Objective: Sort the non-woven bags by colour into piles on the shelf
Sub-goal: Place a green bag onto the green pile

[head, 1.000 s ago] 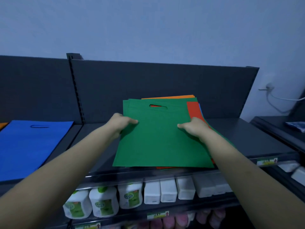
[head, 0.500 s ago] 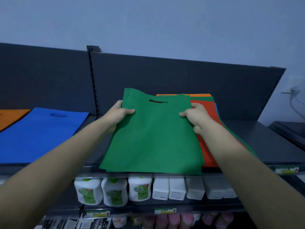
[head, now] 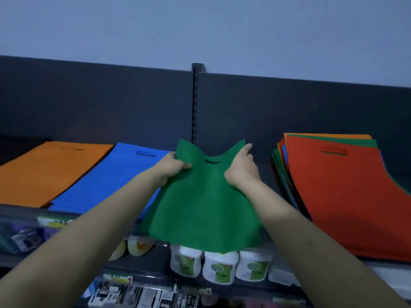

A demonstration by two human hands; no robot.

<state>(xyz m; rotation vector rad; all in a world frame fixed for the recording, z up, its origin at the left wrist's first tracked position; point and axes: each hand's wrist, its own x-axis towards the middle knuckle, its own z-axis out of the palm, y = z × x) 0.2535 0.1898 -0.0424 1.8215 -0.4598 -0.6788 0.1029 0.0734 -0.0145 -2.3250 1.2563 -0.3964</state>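
A green non-woven bag (head: 201, 203) hangs in the air in front of the shelf, bowed in the middle. My left hand (head: 172, 168) grips its upper left edge and my right hand (head: 242, 170) grips its upper right edge beside the handle slot. On the shelf at the right lies the mixed stack (head: 347, 192) with a red bag on top; green, blue and orange edges show beneath it. A blue bag pile (head: 111, 181) lies left of my hands, and an orange bag pile (head: 46, 172) lies further left.
The dark shelf back panel (head: 111, 107) and an upright post (head: 194, 103) stand behind the bags. A strip of bare shelf (head: 264, 170) shows between the green bag and the mixed stack. White bottles (head: 219, 266) and small packets fill the lower shelves.
Both hands have lifted the green bag off the mixed stack and carried it left, toward the blue pile. The red bag is now uncovered on top of the stack.
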